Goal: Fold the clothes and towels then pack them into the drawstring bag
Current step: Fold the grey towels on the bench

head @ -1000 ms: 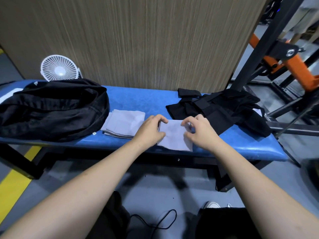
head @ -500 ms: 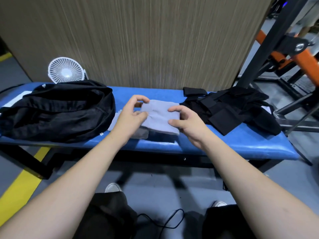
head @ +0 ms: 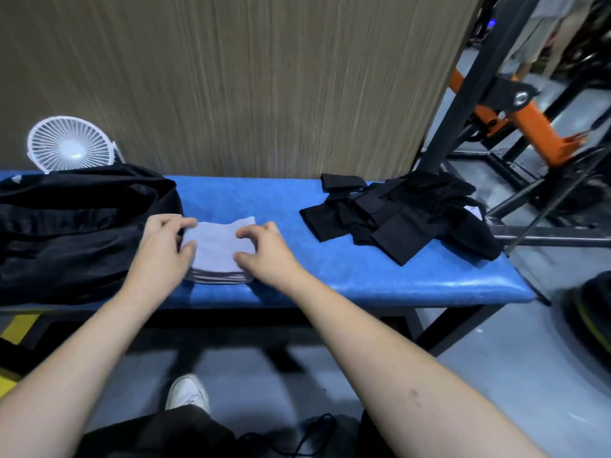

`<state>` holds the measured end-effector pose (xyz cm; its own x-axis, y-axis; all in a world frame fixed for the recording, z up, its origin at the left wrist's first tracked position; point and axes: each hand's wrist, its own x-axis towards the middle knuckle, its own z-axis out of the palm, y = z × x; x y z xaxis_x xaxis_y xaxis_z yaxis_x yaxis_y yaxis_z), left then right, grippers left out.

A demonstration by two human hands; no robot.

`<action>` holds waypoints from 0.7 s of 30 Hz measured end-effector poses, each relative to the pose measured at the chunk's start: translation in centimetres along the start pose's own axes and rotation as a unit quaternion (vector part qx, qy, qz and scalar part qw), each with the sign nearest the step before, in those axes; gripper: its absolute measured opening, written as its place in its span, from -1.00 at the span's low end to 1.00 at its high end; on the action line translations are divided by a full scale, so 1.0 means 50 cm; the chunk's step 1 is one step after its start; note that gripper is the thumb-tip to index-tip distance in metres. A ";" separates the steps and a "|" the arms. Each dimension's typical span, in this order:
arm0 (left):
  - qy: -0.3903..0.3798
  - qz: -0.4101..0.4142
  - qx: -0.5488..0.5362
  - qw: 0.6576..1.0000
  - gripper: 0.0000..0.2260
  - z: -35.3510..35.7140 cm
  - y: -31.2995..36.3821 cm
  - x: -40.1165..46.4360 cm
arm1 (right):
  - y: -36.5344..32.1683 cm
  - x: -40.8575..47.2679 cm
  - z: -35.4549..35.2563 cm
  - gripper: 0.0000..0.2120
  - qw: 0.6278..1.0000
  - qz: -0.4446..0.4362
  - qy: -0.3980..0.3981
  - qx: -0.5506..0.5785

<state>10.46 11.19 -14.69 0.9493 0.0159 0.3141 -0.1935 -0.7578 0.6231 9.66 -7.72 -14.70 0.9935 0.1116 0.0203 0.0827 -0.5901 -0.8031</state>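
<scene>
This looks like a gym: a blue padded counter (head: 330,276) on a black steel frame stands on a grey floor beside a black-and-orange weight machine (head: 515,117), with a wood-grain partition (head: 231,77) behind.

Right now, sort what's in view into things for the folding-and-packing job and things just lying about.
For the job:
- stack of folded grey towels, with the left hand and right hand on it
- pile of black clothes
- black fabric bag

Lying about:
- white round desk fan
- orange and black metal gym frame
- black cable on the floor
</scene>
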 end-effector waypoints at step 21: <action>-0.159 0.088 0.322 0.929 -0.41 0.031 0.014 -0.029 | 0.060 -0.013 -0.009 -0.41 0.954 -0.079 -0.073 -0.281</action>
<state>9.35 9.65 -15.82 0.9621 -0.2609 0.0792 -0.2612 -0.9653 -0.0069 9.28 -9.93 -16.83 0.9476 0.3195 -0.0012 0.2990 -0.8880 -0.3494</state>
